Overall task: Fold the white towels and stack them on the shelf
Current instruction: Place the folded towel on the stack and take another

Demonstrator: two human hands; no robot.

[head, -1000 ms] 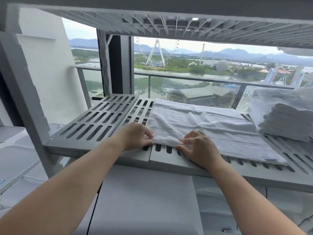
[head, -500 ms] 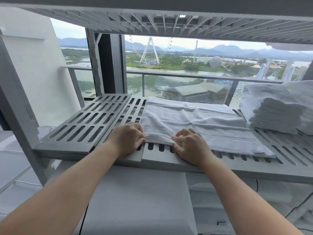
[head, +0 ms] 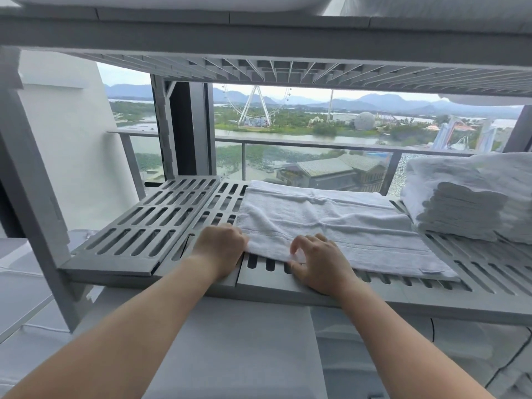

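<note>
Observed on the middle level of a grey slotted plastic shelf [head: 161, 226]: one white terry towel [head: 331, 223], spread flat and lightly creased, its near edge lying along the shelf front. Noted left hand [head: 220, 249] at the towel's near-left corner, knuckles up, fingers curled round that corner. Noted right hand [head: 319, 264] further along the same edge, thumb and fingertips pinching the hem. Recorded to the right, on the same level (just beside the flat towel; contact not determinable), a stack of folded white towels [head: 466, 208].
</note>
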